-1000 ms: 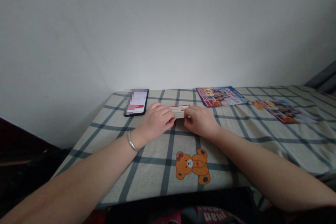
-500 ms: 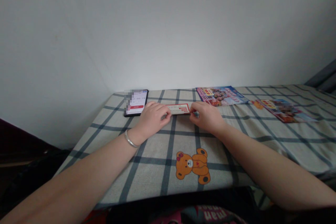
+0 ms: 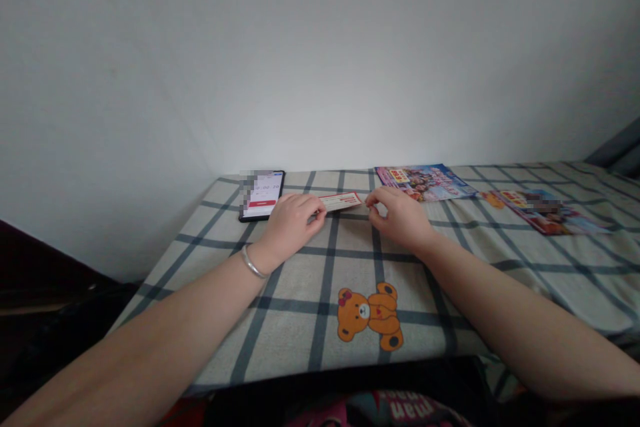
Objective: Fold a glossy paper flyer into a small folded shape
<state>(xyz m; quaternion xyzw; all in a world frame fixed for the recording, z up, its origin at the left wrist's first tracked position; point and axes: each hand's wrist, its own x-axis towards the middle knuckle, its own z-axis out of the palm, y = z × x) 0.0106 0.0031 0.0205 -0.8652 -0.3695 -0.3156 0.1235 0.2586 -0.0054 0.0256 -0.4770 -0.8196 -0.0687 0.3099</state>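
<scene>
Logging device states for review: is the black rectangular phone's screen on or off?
On: the black rectangular phone beside the left hand shows a lit white screen and red bar.

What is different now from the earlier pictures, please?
The right hand has moved to the right, to the end of the red-edged paper; whether it still touches is unclear. The paper's near edge now slants. The left hand shifted slightly left since the first picture, still holding the paper. The phone and two leaflets stayed.
</scene>
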